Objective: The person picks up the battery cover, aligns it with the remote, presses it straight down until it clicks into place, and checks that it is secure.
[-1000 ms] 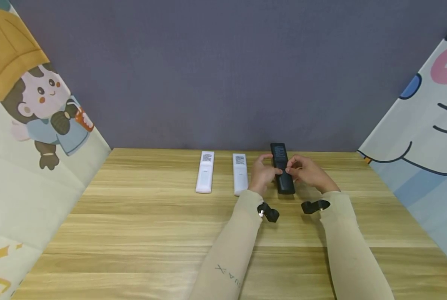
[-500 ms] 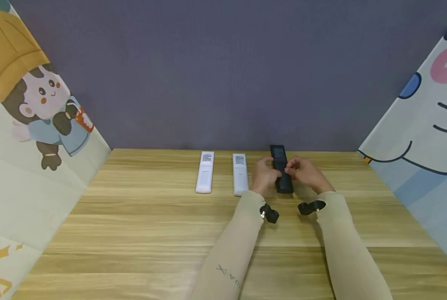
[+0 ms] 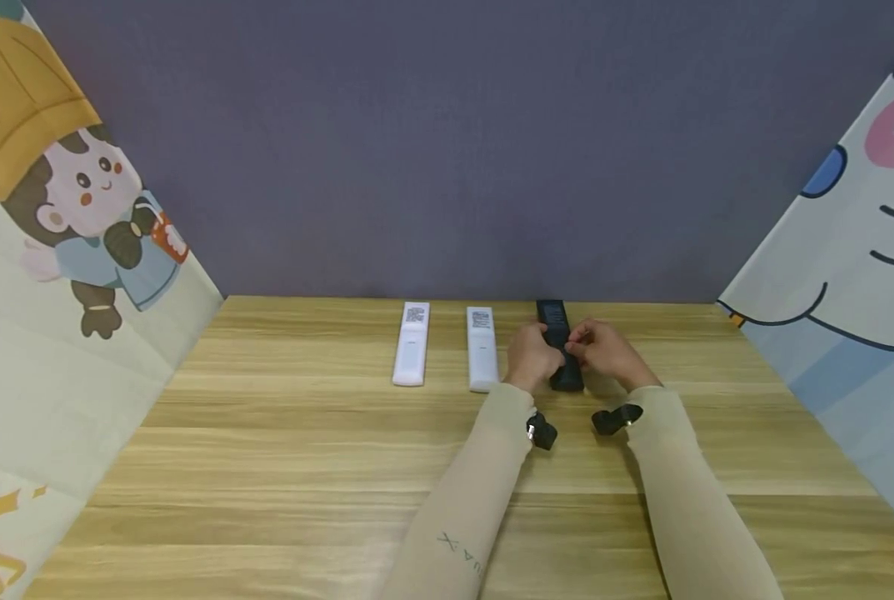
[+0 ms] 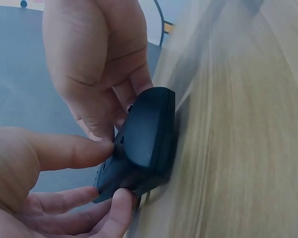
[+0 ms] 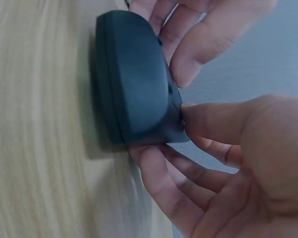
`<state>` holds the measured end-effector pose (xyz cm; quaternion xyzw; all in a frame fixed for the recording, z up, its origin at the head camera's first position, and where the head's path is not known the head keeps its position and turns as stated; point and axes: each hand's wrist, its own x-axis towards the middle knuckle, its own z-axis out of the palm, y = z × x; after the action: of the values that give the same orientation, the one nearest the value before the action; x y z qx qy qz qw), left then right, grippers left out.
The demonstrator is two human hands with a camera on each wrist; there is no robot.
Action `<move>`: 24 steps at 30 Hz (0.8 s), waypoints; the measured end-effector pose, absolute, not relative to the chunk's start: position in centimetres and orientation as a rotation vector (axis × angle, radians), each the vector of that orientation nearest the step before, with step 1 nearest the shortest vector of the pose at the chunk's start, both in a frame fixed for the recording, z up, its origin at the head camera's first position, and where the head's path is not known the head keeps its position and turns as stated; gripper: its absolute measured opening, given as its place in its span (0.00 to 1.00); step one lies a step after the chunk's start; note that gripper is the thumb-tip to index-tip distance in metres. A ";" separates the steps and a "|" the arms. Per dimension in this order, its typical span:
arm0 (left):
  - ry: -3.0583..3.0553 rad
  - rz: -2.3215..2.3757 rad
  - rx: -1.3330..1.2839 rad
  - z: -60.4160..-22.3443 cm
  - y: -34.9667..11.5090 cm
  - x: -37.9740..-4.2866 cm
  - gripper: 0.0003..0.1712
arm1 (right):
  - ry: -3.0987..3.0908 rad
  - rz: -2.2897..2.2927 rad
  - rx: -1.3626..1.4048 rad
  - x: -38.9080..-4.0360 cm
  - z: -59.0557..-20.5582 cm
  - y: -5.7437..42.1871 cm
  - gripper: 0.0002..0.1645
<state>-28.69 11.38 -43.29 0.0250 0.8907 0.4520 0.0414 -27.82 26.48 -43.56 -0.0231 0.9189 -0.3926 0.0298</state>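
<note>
In the head view a black remote control lies at the back of the table, its printed label facing up at the far end. My left hand grips its left side, thumb on the upper face, fingers along the edge. From the other side my right hand holds it, thumb near the middle of the back. Both wrist views show the remote's rounded near end close to the wood; the right thumb presses the upper face. Hands cover its middle.
Two white remote controls, a left one and a right one, lie back side up to the left of my hands. A grey panel rises behind the wooden table. Cartoon-printed sheets flank it.
The black remote's far end has come down and nearer to me, and the remote has shifted slightly left. Both hands stay on it; the right has moved a little left. The white remotes have not moved.
</note>
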 end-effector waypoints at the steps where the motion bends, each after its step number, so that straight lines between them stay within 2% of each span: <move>1: 2.738 1.370 0.082 -43.3 11.4 -28.7 0.35 | 2.832 -1.207 -0.070 -27.8 -43.6 26.4 0.11; 10: 2.831 1.313 0.162 -43.9 11.6 -28.6 0.27 | 2.792 -1.205 -0.059 -27.7 -43.7 26.4 0.12; 24: 2.843 1.246 0.196 -44.0 11.6 -28.4 0.21 | 2.724 -1.215 -0.042 -27.8 -44.0 26.6 0.16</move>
<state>-28.39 11.58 -43.98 0.0631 0.9140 0.4005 0.0155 -27.85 26.57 -43.96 -0.0141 0.9103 -0.4060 0.0792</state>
